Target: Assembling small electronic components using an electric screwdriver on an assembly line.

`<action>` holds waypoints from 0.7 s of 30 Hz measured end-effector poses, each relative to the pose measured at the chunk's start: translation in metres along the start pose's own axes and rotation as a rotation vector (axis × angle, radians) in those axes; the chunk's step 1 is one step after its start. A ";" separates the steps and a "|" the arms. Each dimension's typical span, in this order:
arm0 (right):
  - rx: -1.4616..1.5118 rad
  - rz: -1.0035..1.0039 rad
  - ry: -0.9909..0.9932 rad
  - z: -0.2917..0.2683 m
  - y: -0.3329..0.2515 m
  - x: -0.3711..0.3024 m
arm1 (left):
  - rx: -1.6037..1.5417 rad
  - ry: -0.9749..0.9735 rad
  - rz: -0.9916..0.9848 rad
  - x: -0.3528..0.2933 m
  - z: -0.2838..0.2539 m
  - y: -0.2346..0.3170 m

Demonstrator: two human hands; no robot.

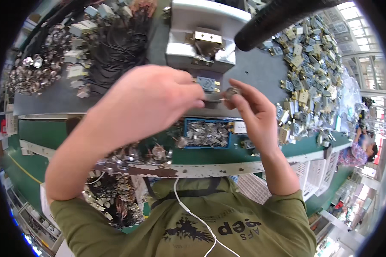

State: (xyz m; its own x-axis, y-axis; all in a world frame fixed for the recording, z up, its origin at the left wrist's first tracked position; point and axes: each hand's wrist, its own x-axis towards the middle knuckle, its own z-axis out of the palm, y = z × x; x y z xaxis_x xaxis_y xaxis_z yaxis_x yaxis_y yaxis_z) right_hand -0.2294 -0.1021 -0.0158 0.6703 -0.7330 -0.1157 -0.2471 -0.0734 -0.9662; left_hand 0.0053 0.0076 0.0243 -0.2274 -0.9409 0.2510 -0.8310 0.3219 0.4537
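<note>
My left hand (158, 96) reaches in over the bench with its fingers drawn together; motion blurs it, and what lies between the fingertips is hidden. Just past those fingertips is a small grey block with brass-coloured terminals (207, 83), in front of a metal fixture (207, 40). Whether my left fingers touch the block I cannot tell. Between thumb and fingers, my right hand (259, 113) pinches a small round metal part (231, 93), to the right of the block. A blue tray (185, 133) of small shiny metal pieces sits nearer to me, below both hands.
Black cables (118, 55) with pale blocks pile up at the left, beside round metal parts (36, 70). Many grey and white blocks (306, 75) heap at the right. A thick black tube (270, 23) hangs over the back right. More metal parts (156, 152) lie along the front edge.
</note>
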 end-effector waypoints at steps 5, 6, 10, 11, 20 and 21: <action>0.661 -0.146 0.077 0.034 -0.007 -0.002 | -0.243 0.034 0.000 -0.003 0.034 -0.019; 0.852 -0.163 0.039 0.035 -0.012 -0.002 | -0.154 0.042 0.033 -0.001 0.034 -0.019; 0.201 -0.011 -0.282 -0.004 -0.018 0.014 | 0.244 -0.012 0.121 -0.004 0.012 -0.012; 0.202 0.003 -0.265 -0.006 -0.023 0.020 | 0.228 -0.020 0.134 -0.005 0.009 -0.009; 0.015 -0.021 -0.307 -0.003 -0.023 0.002 | 0.114 0.067 0.075 -0.006 0.012 0.000; 0.054 -0.043 -0.232 -0.002 -0.019 -0.003 | 0.111 0.070 0.076 -0.005 0.013 0.000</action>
State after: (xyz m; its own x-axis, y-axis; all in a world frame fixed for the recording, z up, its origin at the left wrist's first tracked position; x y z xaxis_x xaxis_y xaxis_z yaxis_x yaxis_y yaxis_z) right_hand -0.2280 -0.1003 0.0034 0.8236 -0.5548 -0.1177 -0.1809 -0.0602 -0.9817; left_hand -0.0002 0.0110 0.0117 -0.2589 -0.9033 0.3422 -0.8647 0.3746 0.3346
